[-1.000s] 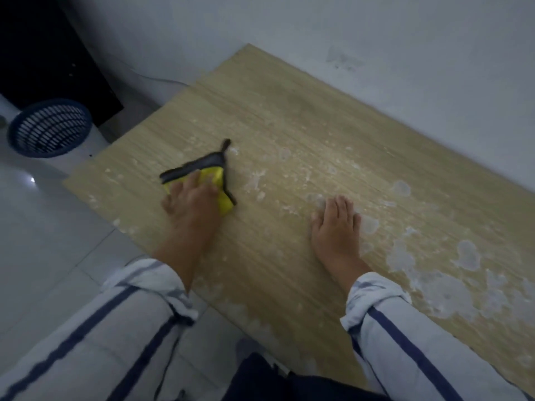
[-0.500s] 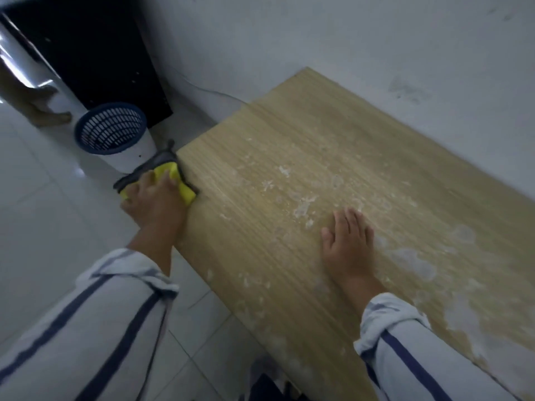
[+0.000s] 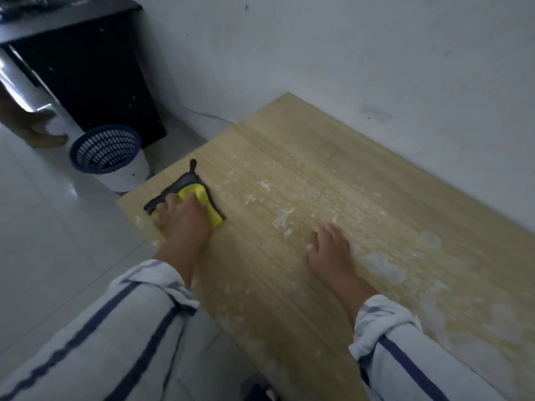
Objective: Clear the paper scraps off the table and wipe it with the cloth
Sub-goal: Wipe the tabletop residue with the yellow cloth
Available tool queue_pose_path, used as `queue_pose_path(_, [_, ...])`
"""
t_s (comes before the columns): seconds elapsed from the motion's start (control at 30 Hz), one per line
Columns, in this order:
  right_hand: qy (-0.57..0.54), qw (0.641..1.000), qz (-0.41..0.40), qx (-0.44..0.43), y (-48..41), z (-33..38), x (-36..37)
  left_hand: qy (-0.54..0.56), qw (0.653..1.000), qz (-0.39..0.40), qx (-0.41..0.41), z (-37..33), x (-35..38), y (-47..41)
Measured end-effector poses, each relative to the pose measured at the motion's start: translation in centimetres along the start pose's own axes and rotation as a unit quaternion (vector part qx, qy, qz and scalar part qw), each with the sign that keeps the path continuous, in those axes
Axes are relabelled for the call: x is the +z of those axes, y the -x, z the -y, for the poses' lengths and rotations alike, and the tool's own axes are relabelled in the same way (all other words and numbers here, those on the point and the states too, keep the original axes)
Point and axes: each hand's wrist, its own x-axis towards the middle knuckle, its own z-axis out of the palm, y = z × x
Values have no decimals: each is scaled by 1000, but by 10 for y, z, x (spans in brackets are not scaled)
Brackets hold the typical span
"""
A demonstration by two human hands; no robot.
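Note:
My left hand (image 3: 182, 218) presses a yellow cloth with a dark grey border (image 3: 202, 198) onto the wooden table (image 3: 304, 157), close to the table's left end. Its fingers curl over the cloth and hide the middle of it. My right hand (image 3: 330, 250) lies flat on the table with fingers apart and nothing in it, to the right of the cloth. Whitish smears and small flecks (image 3: 282, 218) speckle the wood between and beyond the hands, with larger pale patches (image 3: 385, 267) to the right.
A blue-rimmed white wastebasket (image 3: 111, 157) stands on the tiled floor just past the table's left end. A black cabinet (image 3: 86, 73) is behind it against the white wall. Another person's foot (image 3: 43, 137) shows at the far left.
My left hand slid the cloth left to the table's left edge, then back onto the tabletop. My right hand stayed flat in place. The view turned left, showing more floor and cabinet.

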Motion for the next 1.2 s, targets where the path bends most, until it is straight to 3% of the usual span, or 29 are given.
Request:
queue_pose_path(0.07, [-32,999,26,18,3,2,-11,12,999,14,47,-27,-15,10])
queue_pose_path(0.2, [-212,973,33,79,14,9,-49,246,949,95,171,-107,-29,73])
queue_pose_path(0.23, [-296,947,40,121,15,7,-61,265,939,112,192,-124,-34,92])
queue_pose_path(0.3, [-478,849,67,216,19,-1,-83,318,912,148,213,-152,-40,127])
queue_pose_path(0.37, [-580,768,76,262,27,-15,-103,379,879,185,219,-169,-49,154])
queue_pose_path(0.5, [-690,680,68,239,45,-41,-140,411,848,190,276,-188,-68,182])
queue_pose_path(0.57, [-681,697,8,224,50,-47,-162,417,845,168,289,-195,-72,184])
queue_pose_path(0.63, [-664,721,-58,187,52,-48,-187,465,829,198,242,-202,-76,185])
queue_pose_path(0.7, [-655,735,-95,144,54,-41,-212,565,759,304,112,-210,-81,185])
queue_pose_path(0.77, [-645,748,-112,108,54,-30,-233,584,681,442,13,-215,-88,182])
queue_pose_path(0.87, [-649,750,-113,65,41,-12,-252,520,618,586,69,-223,-92,165])
queue_pose_path(0.97, [-642,751,-135,70,12,7,-251,591,565,568,91,-236,-103,127])
queue_pose_path(1.03, [-606,766,-183,110,-17,20,-240,624,570,528,84,-243,-110,90])
queue_pose_path(1.1, [-576,775,-218,139,-50,36,-223,604,616,500,76,-246,-114,46])
queue_pose_path(1.2, [-574,776,-206,163,-106,62,-193,536,690,479,88,-248,-114,-22])
